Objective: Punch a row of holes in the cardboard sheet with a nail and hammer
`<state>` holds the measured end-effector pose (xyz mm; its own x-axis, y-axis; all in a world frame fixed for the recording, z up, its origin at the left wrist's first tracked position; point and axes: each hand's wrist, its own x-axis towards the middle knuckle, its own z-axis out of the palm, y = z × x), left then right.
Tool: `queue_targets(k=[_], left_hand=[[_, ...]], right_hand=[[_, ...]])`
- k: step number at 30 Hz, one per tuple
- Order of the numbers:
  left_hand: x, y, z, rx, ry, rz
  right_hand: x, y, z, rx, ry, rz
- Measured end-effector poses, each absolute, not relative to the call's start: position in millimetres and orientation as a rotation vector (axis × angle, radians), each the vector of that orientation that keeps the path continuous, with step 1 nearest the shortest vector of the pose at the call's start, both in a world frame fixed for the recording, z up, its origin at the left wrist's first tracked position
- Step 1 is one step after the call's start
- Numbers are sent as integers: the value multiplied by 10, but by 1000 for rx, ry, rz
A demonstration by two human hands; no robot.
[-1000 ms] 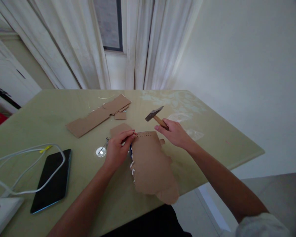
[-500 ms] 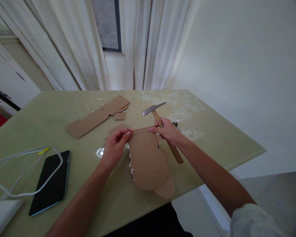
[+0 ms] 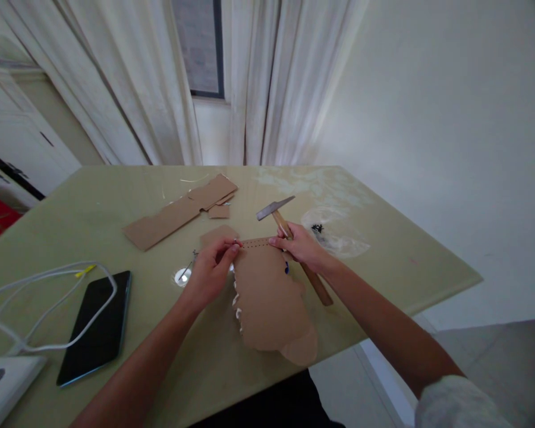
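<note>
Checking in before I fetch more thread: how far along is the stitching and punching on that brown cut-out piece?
Done: white stitching runs down the left edge of the brown piece, and a row of punched holes lines its top edge. In hand: the left hand pinches the top-left corner; the right hand holds the hammer over the top-right. Left: the top holes look unthreaded, and the right edge shows no stitches.

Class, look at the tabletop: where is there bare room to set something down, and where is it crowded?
Bare patches: between the long cardboard strip and phone; the table's right corner beyond the plastic sheet. Crowded: the middle, where left hand and right hand with hammer meet over the brown cutout.
</note>
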<state>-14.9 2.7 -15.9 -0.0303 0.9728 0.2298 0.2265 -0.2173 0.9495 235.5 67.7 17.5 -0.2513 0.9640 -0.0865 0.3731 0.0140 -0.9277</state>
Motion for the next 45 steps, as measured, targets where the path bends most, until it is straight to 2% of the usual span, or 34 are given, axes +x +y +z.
queue_targets(k=[13, 37, 42, 45], left_hand=[[-153, -64, -38, 1493, 1354, 1296], [-87, -9, -186, 1521, 1365, 1280], [-109, -15, -162, 1590, 1390, 1247], [-122, -31, -122, 1656, 1423, 1211]], right_hand=[[2361, 552, 264, -1373, -1666, 1244], [2410, 574, 179, -1375, -1772, 1109], [2441, 589, 195, -1422, -1870, 1030], [2449, 587, 271, -1474, -2017, 863]])
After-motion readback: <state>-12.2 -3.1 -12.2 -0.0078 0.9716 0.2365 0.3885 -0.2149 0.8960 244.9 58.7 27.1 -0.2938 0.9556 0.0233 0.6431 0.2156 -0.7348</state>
